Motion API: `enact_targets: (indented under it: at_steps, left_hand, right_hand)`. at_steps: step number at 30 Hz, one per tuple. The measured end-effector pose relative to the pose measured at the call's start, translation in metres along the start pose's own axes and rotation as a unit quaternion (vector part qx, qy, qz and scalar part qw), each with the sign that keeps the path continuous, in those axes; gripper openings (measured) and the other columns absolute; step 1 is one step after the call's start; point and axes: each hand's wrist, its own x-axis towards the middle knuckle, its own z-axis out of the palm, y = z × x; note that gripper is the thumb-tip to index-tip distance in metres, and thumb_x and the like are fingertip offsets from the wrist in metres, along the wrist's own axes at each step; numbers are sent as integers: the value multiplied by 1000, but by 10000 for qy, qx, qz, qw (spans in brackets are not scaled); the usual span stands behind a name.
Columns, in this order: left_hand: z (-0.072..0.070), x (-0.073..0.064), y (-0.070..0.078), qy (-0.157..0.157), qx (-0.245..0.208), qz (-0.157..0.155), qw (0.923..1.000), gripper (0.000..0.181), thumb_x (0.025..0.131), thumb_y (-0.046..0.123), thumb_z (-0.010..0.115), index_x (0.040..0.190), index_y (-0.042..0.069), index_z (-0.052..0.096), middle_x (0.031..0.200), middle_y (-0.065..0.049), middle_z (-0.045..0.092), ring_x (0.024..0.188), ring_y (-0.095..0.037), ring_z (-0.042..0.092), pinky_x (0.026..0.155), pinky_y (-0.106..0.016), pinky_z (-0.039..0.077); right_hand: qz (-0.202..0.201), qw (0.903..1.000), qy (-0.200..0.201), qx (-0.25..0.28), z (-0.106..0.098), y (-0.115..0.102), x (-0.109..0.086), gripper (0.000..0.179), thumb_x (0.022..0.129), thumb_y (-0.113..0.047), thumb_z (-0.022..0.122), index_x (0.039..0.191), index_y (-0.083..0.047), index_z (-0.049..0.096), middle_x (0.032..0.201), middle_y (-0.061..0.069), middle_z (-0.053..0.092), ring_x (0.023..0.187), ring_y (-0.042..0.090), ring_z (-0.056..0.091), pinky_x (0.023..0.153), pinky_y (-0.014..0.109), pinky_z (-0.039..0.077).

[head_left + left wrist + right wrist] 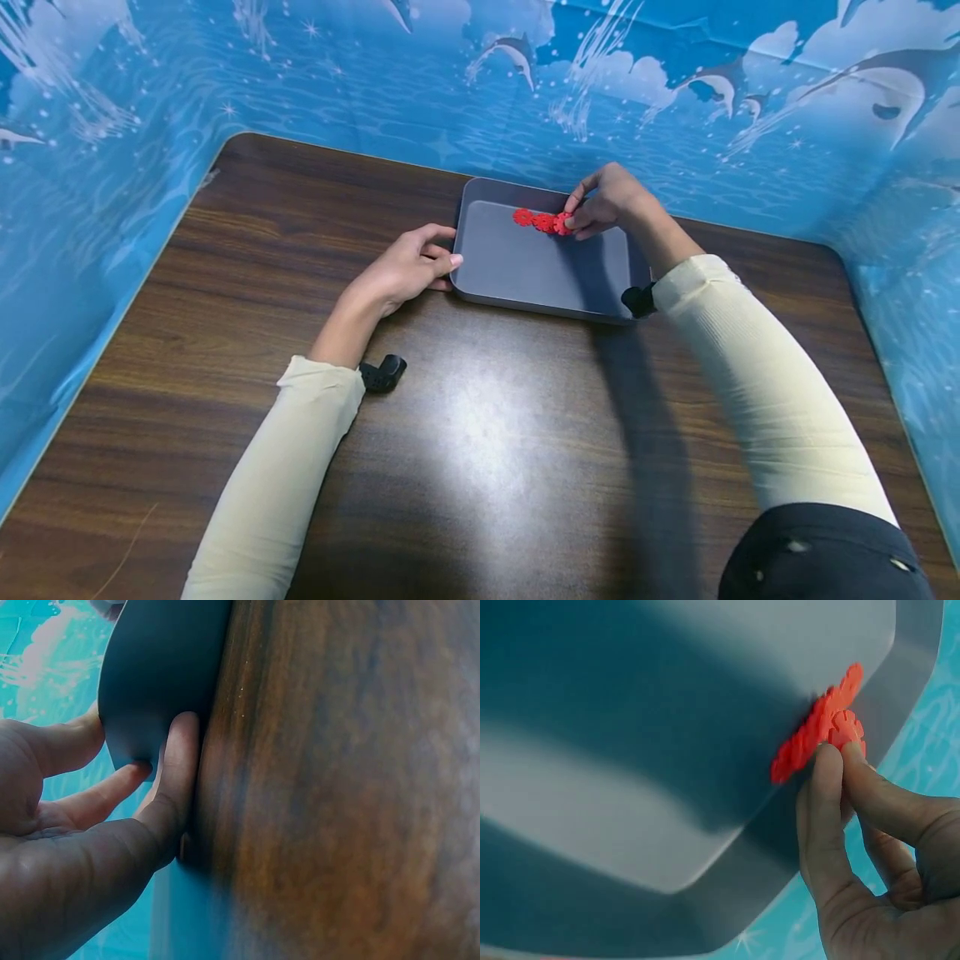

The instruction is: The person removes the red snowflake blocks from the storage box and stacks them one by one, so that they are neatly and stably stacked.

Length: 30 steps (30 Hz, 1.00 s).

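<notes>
Several red notched interlocking discs (522, 217) form a short row over the far part of a grey tray (525, 275). My right hand (611, 200) pinches the disc (846, 729) at the row's right end between thumb and fingertips. In the right wrist view, the other discs (795, 754) are set edge-on to one another beside the pinched one. At the tray's left side, my left hand (411, 265) holds the rim, its thumb at the top edge. Its other fingers (182, 742) lie against the outer wall, low by the tabletop.
The tray sits near the back edge of a dark wood-grain table (315, 225). Blue cloth (390, 92) printed with dolphins hangs behind and at both sides. Black wrist cameras (384, 373) are worn on both wrists; the right one overlaps the tray's near right corner.
</notes>
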Motion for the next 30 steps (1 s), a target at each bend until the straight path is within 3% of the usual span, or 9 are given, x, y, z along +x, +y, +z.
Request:
enact_targets:
  at_steps: [10,15,24,28,30]
  left_hand:
    - [0,0,-1,1,16,-12,10000,61,114,20,56,170,17,32,150,-20,52,125,-37,66,113,-46,58]
    - [-1,0,-1,-8,21,6,10000,60,114,21,55,170,17,31,151,-20,52,125,-37,66,113,-46,57]
    - [0,-1,0,33,33,26,10000,60,114,20,55,169,16,32,148,-20,53,123,-36,67,112,-46,58]
    - [0,-1,0,25,27,33,10000,60,114,21,55,169,16,32,147,-20,54,122,-36,66,112,-46,58]
    - [0,0,0,17,17,29,10000,60,114,21,55,169,15,31,147,-20,54,122,-36,66,113,-46,58]
  right_hand:
    - [192,9998,77,77,-29,13,-9,9,101,-1,73,110,0,73,76,1,76,68,14,79,77,34,70]
    - [171,9998,37,38,-45,25,-15,19,102,-2,72,120,3,70,79,1,75,70,13,78,80,35,70]
    - [142,9979,137,-616,-79,47,-25,26,101,-12,76,124,0,71,74,-5,77,67,8,76,68,26,66]
    - [308,9948,243,-942,-93,62,-27,27,101,-19,78,123,-5,72,73,-9,77,72,4,71,69,24,59]
    - [479,9952,255,-819,-99,70,-28,23,102,-18,76,122,-6,72,74,-9,76,74,4,71,71,24,59]
